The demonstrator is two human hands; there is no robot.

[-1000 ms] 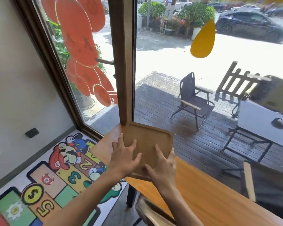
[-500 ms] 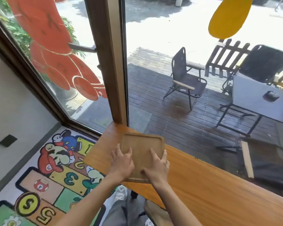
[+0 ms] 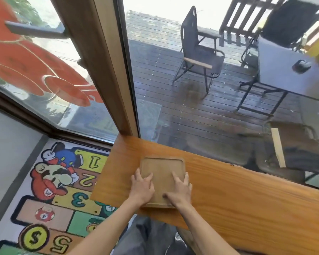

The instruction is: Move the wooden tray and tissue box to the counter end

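Observation:
A square wooden tray (image 3: 162, 172) with a raised rim lies flat on the orange wooden counter (image 3: 228, 199), close to the counter's left end. My left hand (image 3: 141, 186) grips the tray's near left corner, fingers spread over its surface. My right hand (image 3: 180, 190) holds the near right side, fingers resting inside the rim. No tissue box is in view.
The counter's left end (image 3: 103, 173) drops off above a colourful cartoon floor mat (image 3: 52, 196). A brown window post (image 3: 103, 70) meets the counter's far corner. Glass runs along the far edge, with chairs and a table outside. My legs (image 3: 147, 238) are under the counter's near edge.
The tray, tilted up in both hands a second ago, has come down flat onto the counter near its left end. The view has tipped downward.

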